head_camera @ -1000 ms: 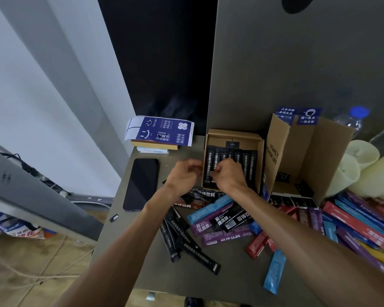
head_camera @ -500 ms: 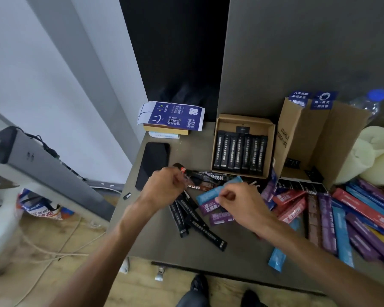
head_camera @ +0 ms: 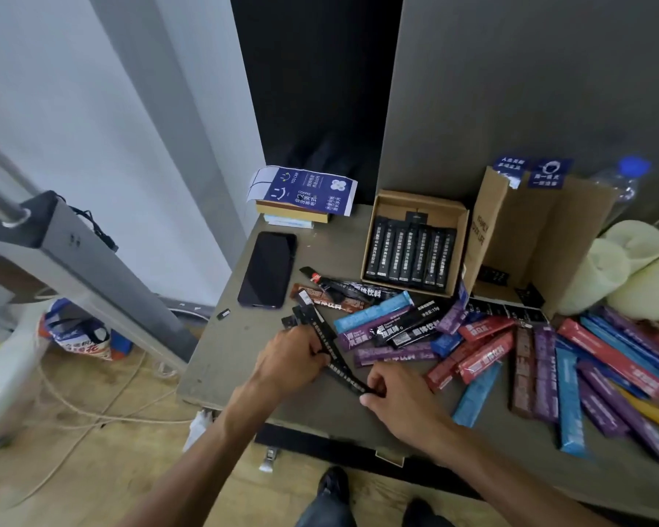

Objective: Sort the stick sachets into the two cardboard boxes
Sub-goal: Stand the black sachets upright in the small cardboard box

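one wide-angle camera is riding on the person's head, facing forward and tilting steeply down onto the grey table [head_camera: 221,374]. it is sitting close: both forearms are running up from the bottom edge, and the left hand [head_camera: 290,359] and right hand [head_camera: 400,397] are holding the black stick sachets [head_camera: 343,368] just below the middle of the frame. the low cardboard box [head_camera: 415,202] and tall cardboard box [head_camera: 510,230] are lying farther off, above centre and to the right. the person's shoes [head_camera: 333,484] are showing at the bottom and the floor [head_camera: 92,469] at the left, with the lens bending straight lines near the edges.
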Motion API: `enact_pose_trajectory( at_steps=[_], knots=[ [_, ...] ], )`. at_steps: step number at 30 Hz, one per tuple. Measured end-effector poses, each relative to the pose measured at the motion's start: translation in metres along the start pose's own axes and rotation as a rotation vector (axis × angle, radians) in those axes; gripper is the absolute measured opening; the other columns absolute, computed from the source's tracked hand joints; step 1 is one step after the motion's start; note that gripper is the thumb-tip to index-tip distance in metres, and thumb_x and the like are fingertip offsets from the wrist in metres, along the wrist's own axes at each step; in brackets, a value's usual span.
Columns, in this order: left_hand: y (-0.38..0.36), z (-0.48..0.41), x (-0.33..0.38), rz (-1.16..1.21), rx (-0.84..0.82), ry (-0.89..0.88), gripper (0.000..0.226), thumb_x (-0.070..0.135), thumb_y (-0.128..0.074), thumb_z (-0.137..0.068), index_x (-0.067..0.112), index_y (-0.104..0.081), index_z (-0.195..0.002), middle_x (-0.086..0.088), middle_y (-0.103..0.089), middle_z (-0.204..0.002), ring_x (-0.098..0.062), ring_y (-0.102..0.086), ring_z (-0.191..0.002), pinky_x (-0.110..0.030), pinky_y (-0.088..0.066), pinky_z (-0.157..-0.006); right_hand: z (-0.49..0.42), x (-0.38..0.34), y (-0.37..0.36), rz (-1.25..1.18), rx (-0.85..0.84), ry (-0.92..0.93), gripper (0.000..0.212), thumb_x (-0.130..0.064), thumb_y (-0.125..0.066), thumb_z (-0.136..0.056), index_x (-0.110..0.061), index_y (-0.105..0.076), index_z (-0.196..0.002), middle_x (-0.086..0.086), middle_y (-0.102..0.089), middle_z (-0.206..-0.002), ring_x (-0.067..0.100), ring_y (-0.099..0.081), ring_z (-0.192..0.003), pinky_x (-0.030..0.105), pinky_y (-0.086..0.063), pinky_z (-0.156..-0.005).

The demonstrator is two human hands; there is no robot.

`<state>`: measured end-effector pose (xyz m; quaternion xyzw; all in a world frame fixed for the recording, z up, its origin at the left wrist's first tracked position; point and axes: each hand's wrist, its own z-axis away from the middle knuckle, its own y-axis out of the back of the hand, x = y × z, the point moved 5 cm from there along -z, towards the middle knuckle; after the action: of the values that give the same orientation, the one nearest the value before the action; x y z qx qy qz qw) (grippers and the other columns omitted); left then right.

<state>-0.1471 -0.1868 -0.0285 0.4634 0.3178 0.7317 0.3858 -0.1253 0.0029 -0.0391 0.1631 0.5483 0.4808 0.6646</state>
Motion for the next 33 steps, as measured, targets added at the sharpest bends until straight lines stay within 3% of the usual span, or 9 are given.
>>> enact_pose_trajectory(
  at_steps=[4, 7, 14, 17, 20, 26, 30, 33],
  knots=[
    [0.011, -0.004, 0.009, 0.165, 0.057, -0.077, 0.015, 0.026, -0.072, -0.086, 0.021, -0.058, -0.083, 0.008, -0.064, -0.078, -0.009, -0.059, -0.069, -0.022, -0.045, -0.060, -0.005, 0.005, 0.012, -0.181, -0.065, -0.049, 0.013, -0.027, -0.073, -0.088, -0.024, -0.061, -0.086, -0.008, -0.065, -0.083, 0.005, -0.060, -0.072, 0.019, -0.043, -0.063],
    [0.032, -0.011, 0.030, 0.362, 0.120, -0.136, 0.012, 0.023, -0.074, -0.086, 0.021, -0.062, -0.083, 0.007, -0.069, -0.079, -0.010, -0.064, -0.073, -0.020, -0.048, -0.065, -0.007, 0.001, 0.027, -0.433, -0.153, -0.092, 0.004, -0.018, -0.069, -0.092, -0.016, -0.065, -0.092, 0.001, -0.067, -0.073, 0.008, -0.058, -0.056, 0.023, -0.045, -0.059],
    [0.064, -0.035, 0.082, 0.566, 0.157, -0.236, 0.005, 0.021, -0.074, -0.088, 0.020, -0.069, -0.090, 0.005, -0.074, -0.083, -0.009, -0.068, -0.075, -0.027, -0.054, -0.069, -0.010, -0.009, 0.072, -0.874, -0.206, -0.121, 0.016, 0.000, -0.060, -0.096, -0.001, -0.068, -0.109, 0.006, -0.060, -0.076, 0.009, -0.051, -0.057, 0.022, -0.027, -0.047],
    [0.069, -0.040, 0.095, 0.521, 0.183, -0.271, 0.005, 0.022, -0.072, -0.089, 0.023, -0.069, -0.092, 0.007, -0.074, -0.088, -0.007, -0.068, -0.082, -0.022, -0.051, -0.071, -0.011, -0.006, 0.082, -0.896, -0.165, -0.136, 0.017, 0.000, -0.057, -0.098, -0.002, -0.067, -0.112, 0.006, -0.059, -0.076, 0.008, -0.051, -0.055, 0.021, -0.028, -0.046],
    [0.069, -0.043, 0.105, 0.521, 0.165, -0.299, 0.007, 0.022, -0.073, -0.089, 0.026, -0.067, -0.091, 0.007, -0.073, -0.089, -0.009, -0.069, -0.087, -0.028, -0.056, -0.080, -0.011, -0.002, 0.085, -0.913, -0.151, -0.143, 0.016, -0.003, -0.057, -0.098, -0.003, -0.068, -0.111, 0.008, -0.060, -0.079, 0.009, -0.051, -0.056, 0.021, -0.028, -0.046],
    [0.070, -0.047, 0.112, 0.534, 0.161, -0.312, 0.008, 0.023, -0.073, -0.089, 0.027, -0.068, -0.093, 0.009, -0.072, -0.089, -0.006, -0.067, -0.088, -0.025, -0.052, -0.083, -0.016, 0.003, 0.088, -0.888, -0.119, -0.092, 0.019, -0.021, -0.061, -0.099, -0.006, -0.069, -0.108, 0.007, -0.059, -0.084, 0.010, -0.051, -0.055, 0.019, -0.032, -0.044],
    [0.067, -0.053, 0.117, 0.538, 0.147, -0.318, 0.012, 0.025, -0.070, -0.091, 0.024, -0.068, -0.104, 0.008, -0.072, -0.094, -0.006, -0.066, -0.088, -0.022, -0.051, -0.081, -0.029, 0.001, 0.097, -0.640, 0.026, -0.102, 0.009, -0.019, -0.068, -0.094, -0.013, -0.070, -0.101, -0.003, -0.064, -0.072, 0.006, -0.056, -0.055, 0.017, -0.044, -0.051],
    [0.066, -0.064, 0.114, 0.535, 0.206, -0.279, 0.016, 0.024, -0.061, -0.097, 0.021, -0.065, -0.112, 0.008, -0.069, -0.099, -0.005, -0.064, -0.090, -0.017, -0.049, -0.074, -0.052, 0.008, 0.111, -0.588, 0.177, -0.159, 0.009, -0.019, -0.068, -0.094, -0.014, -0.071, -0.101, -0.003, -0.066, -0.078, 0.005, -0.059, -0.059, 0.019, -0.047, -0.058]
  ],
)
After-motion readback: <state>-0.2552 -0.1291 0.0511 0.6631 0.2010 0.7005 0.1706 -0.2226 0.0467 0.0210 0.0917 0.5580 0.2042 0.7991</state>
